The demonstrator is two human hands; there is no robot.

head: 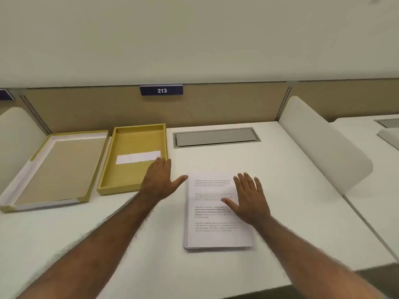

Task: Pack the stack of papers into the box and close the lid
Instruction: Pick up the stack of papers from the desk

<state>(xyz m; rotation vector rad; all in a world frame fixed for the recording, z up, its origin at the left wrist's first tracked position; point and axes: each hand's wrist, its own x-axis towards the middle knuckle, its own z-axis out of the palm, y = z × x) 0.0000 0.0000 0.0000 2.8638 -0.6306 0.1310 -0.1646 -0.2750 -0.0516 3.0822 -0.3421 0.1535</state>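
Note:
A thick stack of printed white papers [212, 231] lies flat on the white desk, right of centre. My right hand [250, 199] hovers or rests over its upper right part, fingers spread, holding nothing. My left hand [160, 180] is open beside the stack's top left corner, its fingers reaching over the near right corner of the open yellow box [121, 169]. A white slip lies inside the box. The box lid [54, 169] lies upside down to the left of the box.
A grey cable hatch [216, 137] is set into the desk [108, 244] behind the papers. White side dividers [319, 143] flank the desk, and a beige back panel carries a sign reading 213 [161, 90].

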